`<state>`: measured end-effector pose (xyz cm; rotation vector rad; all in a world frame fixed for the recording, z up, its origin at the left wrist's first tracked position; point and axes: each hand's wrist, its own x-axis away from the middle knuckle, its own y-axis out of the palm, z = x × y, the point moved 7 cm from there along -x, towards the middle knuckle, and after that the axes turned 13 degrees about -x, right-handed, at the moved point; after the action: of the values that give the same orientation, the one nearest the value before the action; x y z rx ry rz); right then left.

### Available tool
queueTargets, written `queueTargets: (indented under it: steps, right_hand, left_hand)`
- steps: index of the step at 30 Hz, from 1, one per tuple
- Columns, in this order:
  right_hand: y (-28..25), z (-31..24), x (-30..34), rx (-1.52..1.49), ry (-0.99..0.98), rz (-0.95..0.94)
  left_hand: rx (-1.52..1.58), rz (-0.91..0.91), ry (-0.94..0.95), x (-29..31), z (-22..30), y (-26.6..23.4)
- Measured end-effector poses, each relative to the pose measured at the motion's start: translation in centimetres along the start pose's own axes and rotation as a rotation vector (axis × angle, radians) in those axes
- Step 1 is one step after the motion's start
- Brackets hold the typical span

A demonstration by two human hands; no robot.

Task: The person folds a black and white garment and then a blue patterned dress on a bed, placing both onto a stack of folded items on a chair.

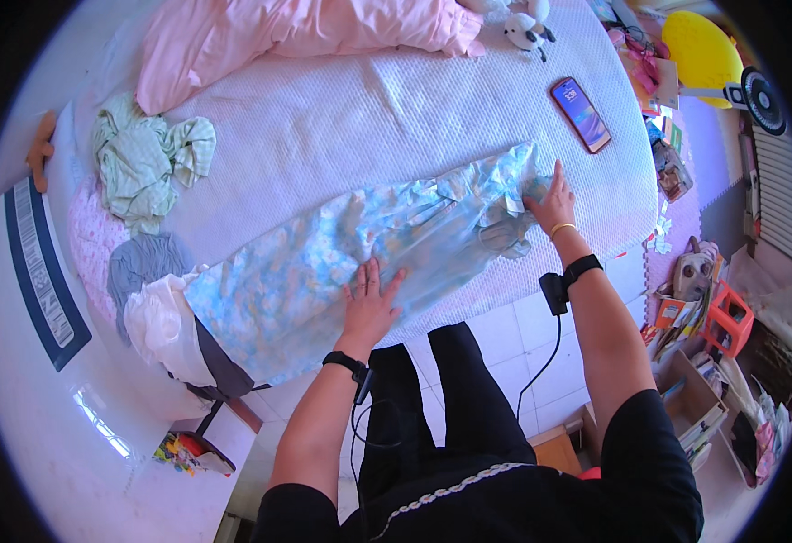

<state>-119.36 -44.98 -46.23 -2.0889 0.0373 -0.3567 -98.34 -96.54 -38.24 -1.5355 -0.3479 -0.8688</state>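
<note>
A long light-blue floral dress (296, 262) lies spread across the bed, its gathered upper part with a bow-like tie toward the right. My left hand (372, 303) rests flat on the middle of the dress, near its closer edge, with the fingers spread. At the upper end of the dress, my right hand (552, 201) touches the fabric beside a bunched sleeve (505, 237). Its fingers are apart, and the part of the fabric under the palm is hidden.
On the bed (324, 118) lie a phone (582, 115), a plush toy (524, 34) and a pink bedcover (305, 32). Crumpled green clothing (147, 158), grey cloth (147, 267) and white cloth (161, 326) sit at left. A red stool (728, 317) stands among clutter at right.
</note>
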Motion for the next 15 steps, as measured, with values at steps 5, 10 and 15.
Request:
queueTargets:
  steps: [5, 10, 15]
  right_hand:
    - [-0.1, 1.6, -0.9, -0.084, 0.077, -0.146]
    - [-4.0, -0.8, 0.1, -0.12, -0.05, -0.043]
    - [-9.1, -6.3, 1.6, -0.156, -0.104, 0.099]
  left_hand:
    - [0.037, -0.013, -0.007, -0.3, 0.8, 1.5]
    - [0.04, -0.146, -0.022, 2.0, -1.0, 4.6]
    - [0.072, -0.216, -0.048, 4.6, -1.9, 5.5]
